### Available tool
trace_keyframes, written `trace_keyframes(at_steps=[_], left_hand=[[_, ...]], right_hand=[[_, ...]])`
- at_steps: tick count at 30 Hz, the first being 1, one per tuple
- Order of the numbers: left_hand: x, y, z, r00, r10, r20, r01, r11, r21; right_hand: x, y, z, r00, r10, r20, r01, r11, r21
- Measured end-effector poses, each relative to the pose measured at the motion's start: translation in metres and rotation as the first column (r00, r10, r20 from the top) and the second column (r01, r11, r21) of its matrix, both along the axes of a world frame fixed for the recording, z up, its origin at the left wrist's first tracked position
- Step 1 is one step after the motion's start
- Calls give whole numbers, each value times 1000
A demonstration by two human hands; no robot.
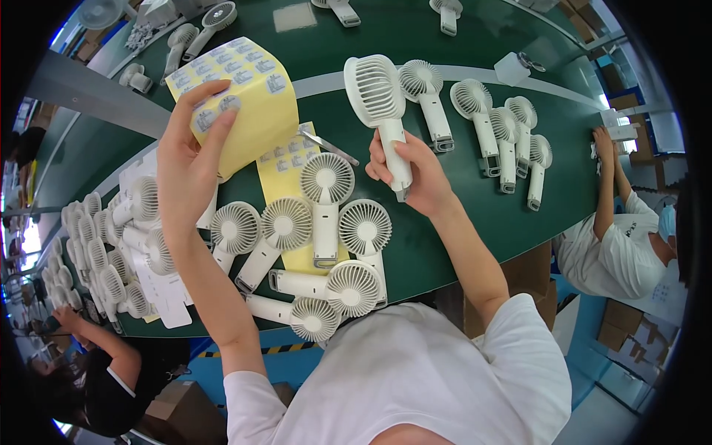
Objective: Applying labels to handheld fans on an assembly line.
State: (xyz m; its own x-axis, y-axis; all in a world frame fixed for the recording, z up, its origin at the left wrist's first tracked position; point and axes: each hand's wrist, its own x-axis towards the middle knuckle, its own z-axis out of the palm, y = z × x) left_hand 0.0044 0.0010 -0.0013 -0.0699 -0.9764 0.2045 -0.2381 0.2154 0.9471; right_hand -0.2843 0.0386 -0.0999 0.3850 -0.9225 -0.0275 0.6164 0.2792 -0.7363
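Note:
My left hand pinches a yellow sheet of stickers, lifted and curled above the table, with thumb and fingers at its printed labels. In my right hand is a white handheld fan, gripped by its handle, its slatted head up and tilted left. Under and beside my arms lie several more white fans, some resting on a second yellow sticker sheet. A pair of tweezers, or a similar slim metal tool, lies just right of the lifted sheet.
Several white fans stand in a group to the right on the green table. A dense pile of fans is at left. A small white box sits at the far right. Co-workers are at both sides.

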Motion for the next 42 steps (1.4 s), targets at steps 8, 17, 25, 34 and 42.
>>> trace_keyframes(at_steps=[8,17,25,34,42], left_hand=[[0,-2,0,998,15,60,-14,1000,-15],[-1,-1,-3,997,-62,41,62,998,-3],[-9,5,0,985,-136,102,138,990,-8],[-18,3,-8,961,-204,186,210,978,-10],[11,-10,-13,998,17,63,-13,998,-57]], right_hand=[[-5,-3,-3,1000,21,-1,-21,1000,-18],[12,0,-13,446,-277,-851,196,958,-209],[32,-13,43,41,-875,-483,-107,476,-873],[70,-45,61,422,-875,-237,-161,185,-969],[-9,-89,18,434,-433,-790,-159,827,-540]])
